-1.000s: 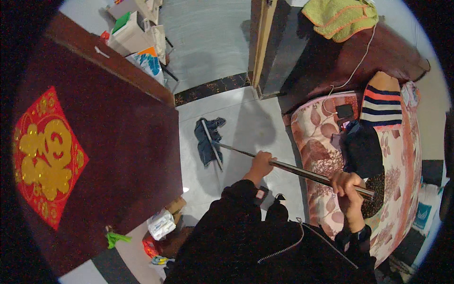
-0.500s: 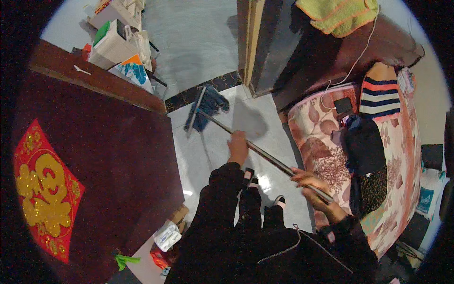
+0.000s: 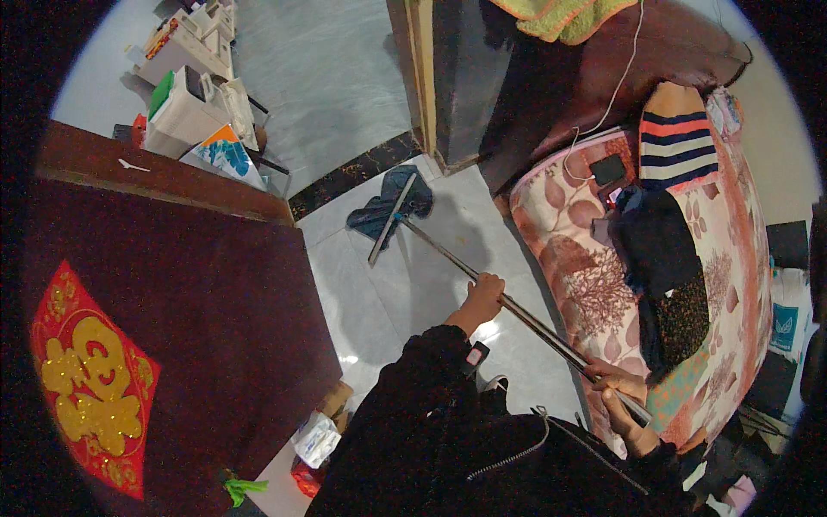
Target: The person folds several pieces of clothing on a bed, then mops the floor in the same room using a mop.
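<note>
A flat mop with a long metal pole (image 3: 544, 336) slants from the doorway side down toward my right. Its blue-grey cloth pad (image 3: 376, 214) lies spread on the pale tiled floor (image 3: 353, 297), just before the dark threshold strip (image 3: 353, 175). Partway along the pole, my left hand (image 3: 484, 300) is wrapped round it. Closer to its upper end, my right hand (image 3: 618, 395) grips it beside the bed.
At right stands a bed (image 3: 568, 246) with a patterned cover, dark clothes (image 3: 659, 254) and a striped cloth (image 3: 679, 142). A dark red door (image 3: 198, 310) with a red-and-gold decoration (image 3: 95, 379) fills the left. Beyond the doorway are white boxes (image 3: 177, 116). A white packet (image 3: 316, 438) lies low left.
Both hands and the pole have shifted right and nearer to me. The mop head has slid to the right and its pad has swung round on the floor. The view has shifted slightly.
</note>
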The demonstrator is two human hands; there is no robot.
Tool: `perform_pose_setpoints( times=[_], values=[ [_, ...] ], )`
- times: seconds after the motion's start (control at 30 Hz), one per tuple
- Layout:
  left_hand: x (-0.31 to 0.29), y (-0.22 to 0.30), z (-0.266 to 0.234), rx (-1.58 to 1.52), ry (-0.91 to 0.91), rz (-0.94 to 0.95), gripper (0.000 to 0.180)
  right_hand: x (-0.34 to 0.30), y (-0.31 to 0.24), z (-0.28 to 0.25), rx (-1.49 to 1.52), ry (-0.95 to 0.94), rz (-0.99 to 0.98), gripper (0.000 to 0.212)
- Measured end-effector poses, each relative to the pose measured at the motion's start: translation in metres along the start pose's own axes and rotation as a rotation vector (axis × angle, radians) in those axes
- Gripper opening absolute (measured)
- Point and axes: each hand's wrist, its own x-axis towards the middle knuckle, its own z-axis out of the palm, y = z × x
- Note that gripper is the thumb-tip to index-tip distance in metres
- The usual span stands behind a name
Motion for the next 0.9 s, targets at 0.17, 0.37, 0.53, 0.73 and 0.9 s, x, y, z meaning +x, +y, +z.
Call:
perform_pose_setpoints(
  times=[0.17, 0.37, 0.53, 0.73, 0.9],
  values=[
    [0.022, -0.017, -0.015, 0.161, 0.213, -0.157, 0.030, 0.024, 0.025, 0.003, -0.016, 0.055, -0.001, 0.022],
    [0.021, -0.026, -0.007, 0.174, 0.191, -0.357, 0.034, 0.019, 0.067, 0.016, 0.014, 0.077, -0.109, 0.022],
    [-0.007, 0.053, 0.069, 0.282, 0.004, -0.207, 0.033, -0.091, 0.069, -0.024, -0.038, 0.123, -0.044, 0.024],
    [-0.041, 0.155, 0.186, 0.162, -0.110, 0.011, 0.021, -0.243, 0.038, -0.063, -0.076, 0.301, 0.075, 0.033],
    [-0.074, 0.195, 0.255, 0.188, -0.155, 0.281, 0.019, -0.328, 0.022, -0.072, -0.012, 0.449, 0.085, 0.040]
  ],
)
